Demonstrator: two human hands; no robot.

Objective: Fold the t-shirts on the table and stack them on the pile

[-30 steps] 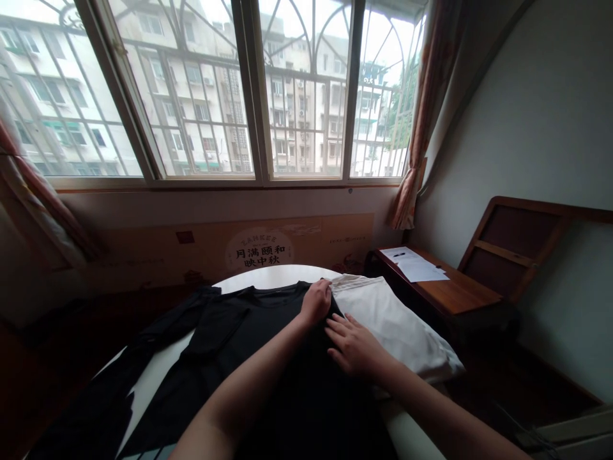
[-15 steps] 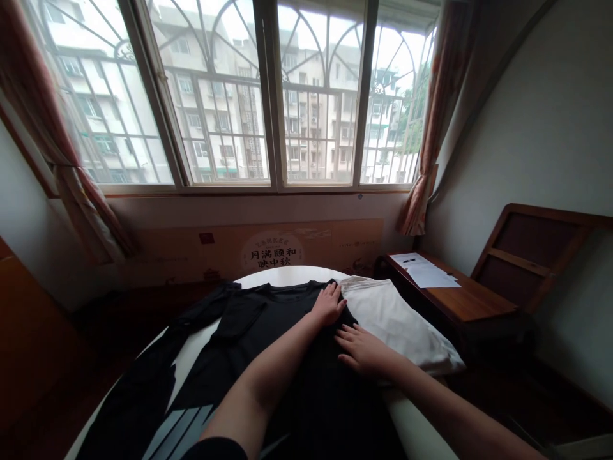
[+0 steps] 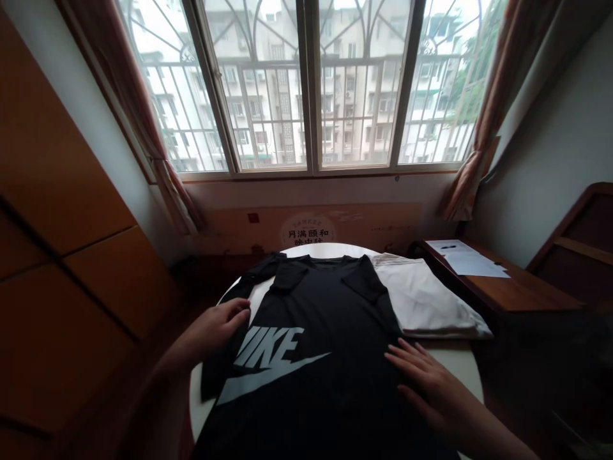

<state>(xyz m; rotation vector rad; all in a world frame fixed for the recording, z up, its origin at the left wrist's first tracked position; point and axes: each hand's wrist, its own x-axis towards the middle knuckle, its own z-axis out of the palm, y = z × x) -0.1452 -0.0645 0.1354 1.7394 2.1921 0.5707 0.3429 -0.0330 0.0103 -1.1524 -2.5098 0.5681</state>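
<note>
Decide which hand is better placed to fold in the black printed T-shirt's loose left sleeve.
Left. The left hand rests at the black printed T-shirt's left edge, below that sleeve; the right hand lies flat on the opposite side.

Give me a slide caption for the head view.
Both hands, left and right, flat on a black shirt beside white cloth.

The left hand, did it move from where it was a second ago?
Yes. The left hand was at the black shirt's right shoulder beside the folded white cloth; now it is at the shirt's left edge, far from the cloth.

White folded cloth (image 3: 426, 300) crowds the round table's (image 3: 460, 364) right side.
</note>
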